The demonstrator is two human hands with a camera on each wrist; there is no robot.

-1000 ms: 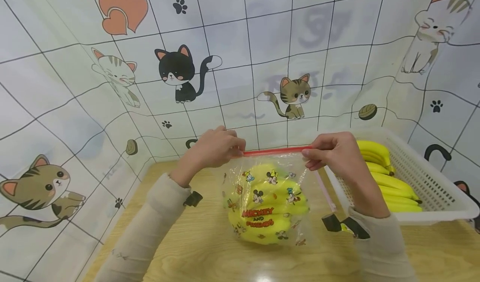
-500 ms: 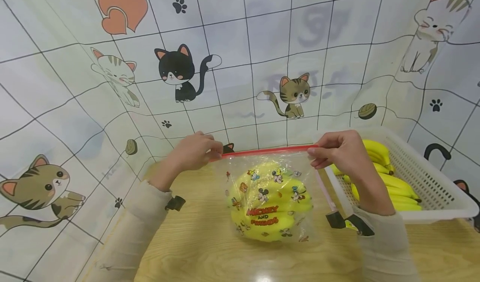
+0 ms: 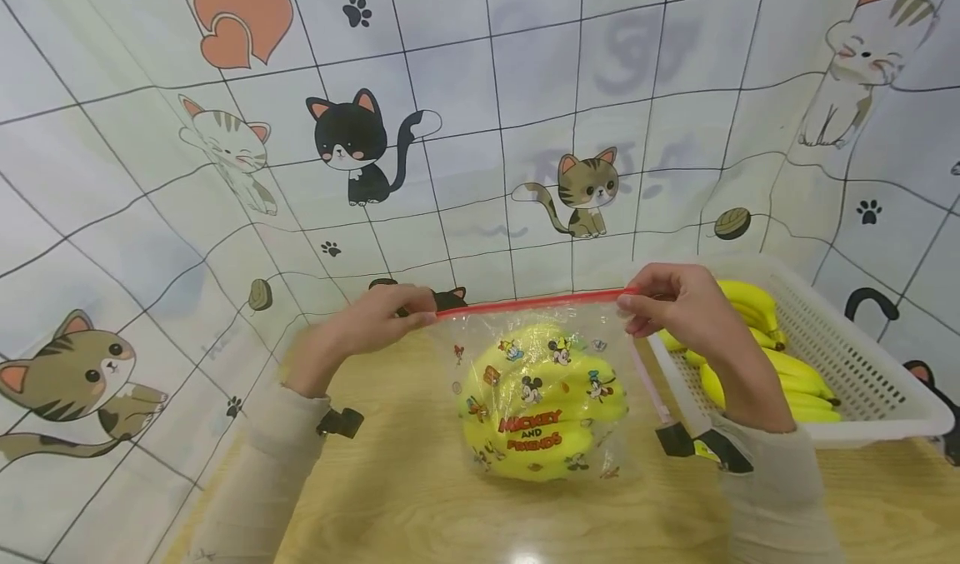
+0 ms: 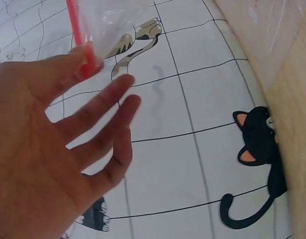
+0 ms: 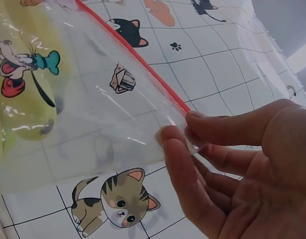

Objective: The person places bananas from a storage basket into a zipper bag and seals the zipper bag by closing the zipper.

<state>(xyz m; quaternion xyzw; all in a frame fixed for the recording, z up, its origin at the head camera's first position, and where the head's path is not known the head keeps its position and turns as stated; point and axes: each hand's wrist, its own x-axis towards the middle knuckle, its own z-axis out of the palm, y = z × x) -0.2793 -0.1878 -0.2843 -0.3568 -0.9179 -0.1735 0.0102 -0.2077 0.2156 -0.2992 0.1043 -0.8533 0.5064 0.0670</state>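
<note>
A clear zip bag (image 3: 542, 456) printed with cartoon characters hangs upright between my hands in the head view, its red zip strip (image 3: 536, 302) along the top. Yellow bananas (image 3: 558, 393) show through the plastic. My left hand (image 3: 375, 318) pinches the left end of the strip between thumb and index finger; in the left wrist view the other fingers (image 4: 120, 149) stand loosely bent, off the bag. At the opposite top corner, my right hand (image 3: 678, 306) pinches the bag, thumb against fingers, as the right wrist view also shows (image 5: 193, 134).
On the right stands a white perforated basket (image 3: 892, 389) holding several bananas (image 3: 798, 376). A wooden table (image 3: 390, 506) lies under the bag. Behind and at the sides hangs a white grid cloth (image 3: 472, 131) with printed cats. A pinkish strip (image 3: 651, 381) runs down beside the basket.
My left hand has slid leftwards along the red strip to its end, leaving more of the strip showing. The bag has shifted slightly right. My right hand keeps its corner.
</note>
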